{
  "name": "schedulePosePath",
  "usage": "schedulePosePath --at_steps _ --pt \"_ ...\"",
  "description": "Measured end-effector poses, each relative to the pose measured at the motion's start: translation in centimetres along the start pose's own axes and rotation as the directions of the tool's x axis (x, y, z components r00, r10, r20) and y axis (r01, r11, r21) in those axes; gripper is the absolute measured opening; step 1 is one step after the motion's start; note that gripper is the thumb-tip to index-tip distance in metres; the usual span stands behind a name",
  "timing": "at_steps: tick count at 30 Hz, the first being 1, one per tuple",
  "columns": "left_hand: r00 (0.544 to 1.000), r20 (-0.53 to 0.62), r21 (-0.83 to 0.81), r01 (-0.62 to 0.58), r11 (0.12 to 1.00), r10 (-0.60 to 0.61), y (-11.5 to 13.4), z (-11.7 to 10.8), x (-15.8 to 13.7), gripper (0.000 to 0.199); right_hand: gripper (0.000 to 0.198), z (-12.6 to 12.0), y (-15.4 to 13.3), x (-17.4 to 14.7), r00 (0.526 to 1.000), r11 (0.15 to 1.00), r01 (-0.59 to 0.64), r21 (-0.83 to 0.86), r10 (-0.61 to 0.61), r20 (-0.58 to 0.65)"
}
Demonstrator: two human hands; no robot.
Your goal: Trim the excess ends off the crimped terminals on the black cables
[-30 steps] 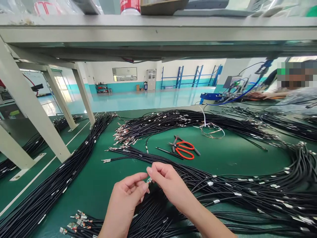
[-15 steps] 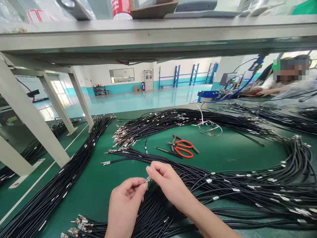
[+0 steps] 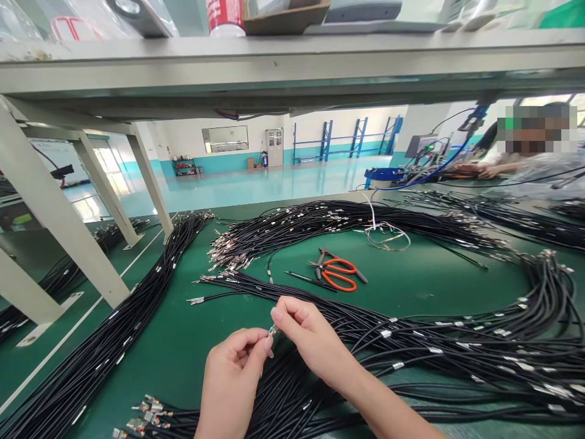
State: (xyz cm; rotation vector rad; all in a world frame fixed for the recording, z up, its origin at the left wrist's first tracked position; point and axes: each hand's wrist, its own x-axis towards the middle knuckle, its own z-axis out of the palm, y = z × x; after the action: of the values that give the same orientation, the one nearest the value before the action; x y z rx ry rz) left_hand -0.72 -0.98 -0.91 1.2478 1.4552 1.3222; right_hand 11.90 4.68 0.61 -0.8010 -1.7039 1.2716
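Between my two hands sits a small metal cable connector point(image 3: 273, 331), pinched at its lower end by my left hand point(image 3: 237, 369) and at its upper end by my right hand point(image 3: 311, 335). Both sets of fingers are closed, and they cover most of the piece. Under and beside my hands lies a thick bundle of black cables point(image 3: 292, 384) with white labels. Several metal cable ends point(image 3: 150, 414) stick out at the lower left. Beyond my right hand are orange-handled scissors point(image 3: 338, 274), grey-handled cutters point(image 3: 359, 275) and a thin black pen-like tool point(image 3: 311, 280).
More cable bundles lie at the left point(image 3: 150, 305) and across the back point(image 3: 292, 216). A coiled wire point(image 3: 388, 238) rests on the green table point(image 3: 237, 311). A shelf beam point(image 3: 274, 67) crosses overhead, with white posts point(image 3: 68, 213) at left. A co-worker point(image 3: 503, 161) sits at the far right.
Both hands stay almost in the same place, still pinching the connector; its tilt and the left fingers shift slightly. The co-worker's head and hands have moved a little.
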Motion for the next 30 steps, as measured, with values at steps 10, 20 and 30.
schedulePosePath --at_steps 10,20,30 --pt "0.995 -0.024 0.054 -0.092 0.994 0.093 -0.2 -0.2 0.1 0.02 0.032 -0.1 0.0 0.0 0.999 0.999 0.016 -0.044 -0.014 0.032" --pt "0.975 0.004 0.17 -0.218 0.961 0.221 0.0 -0.7 0.8 0.021 0.04 -1.0 1.0 0.6 0.994 0.987 -0.072 -0.147 0.059 -0.091" --pt "0.974 -0.225 0.861 0.186 0.473 0.027 0.1 -6.6 3.1 0.043 0.018 -1.8 3.9 2.8 0.984 0.551 0.111 -0.827 -0.18 0.012"
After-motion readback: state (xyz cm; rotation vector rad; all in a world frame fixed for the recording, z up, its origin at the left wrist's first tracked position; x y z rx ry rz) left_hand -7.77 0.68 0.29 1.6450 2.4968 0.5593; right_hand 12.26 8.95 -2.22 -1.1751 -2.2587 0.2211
